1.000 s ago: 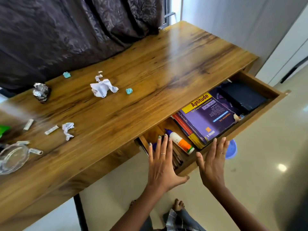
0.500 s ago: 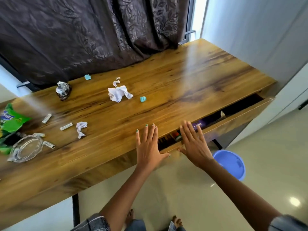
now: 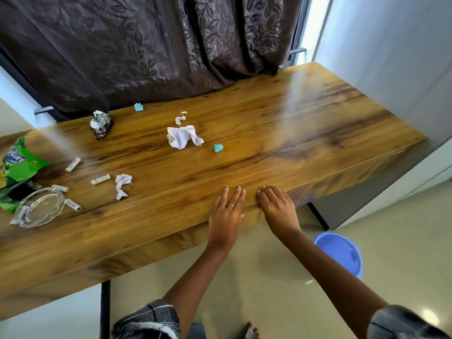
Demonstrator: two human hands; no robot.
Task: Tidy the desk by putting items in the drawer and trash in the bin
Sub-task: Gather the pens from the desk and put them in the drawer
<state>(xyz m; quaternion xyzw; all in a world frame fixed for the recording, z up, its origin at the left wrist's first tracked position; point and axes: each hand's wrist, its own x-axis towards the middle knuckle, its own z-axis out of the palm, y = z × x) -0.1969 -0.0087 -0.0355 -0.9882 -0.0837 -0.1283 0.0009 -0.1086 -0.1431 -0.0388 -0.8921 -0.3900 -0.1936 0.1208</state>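
The drawer (image 3: 318, 182) sits flush under the desk (image 3: 281, 133) edge, so the putting-away step looks finished — the trash is next. That calls for reaching toward ten and eleven o'clock, where the crumpled white paper (image 3: 182, 137), teal scrap (image 3: 218, 148), foil ball (image 3: 100, 124) and green wrapper (image 3: 17, 165) lie, then carrying them to the blue bin (image 3: 342, 255) on the floor at four o'clock. Both hands hold nothing: the left hand (image 3: 226, 211) lies flat, fingers straight, on the desk's front edge — the right hand (image 3: 277, 207) rests just beside it, fingers bent over the edge.
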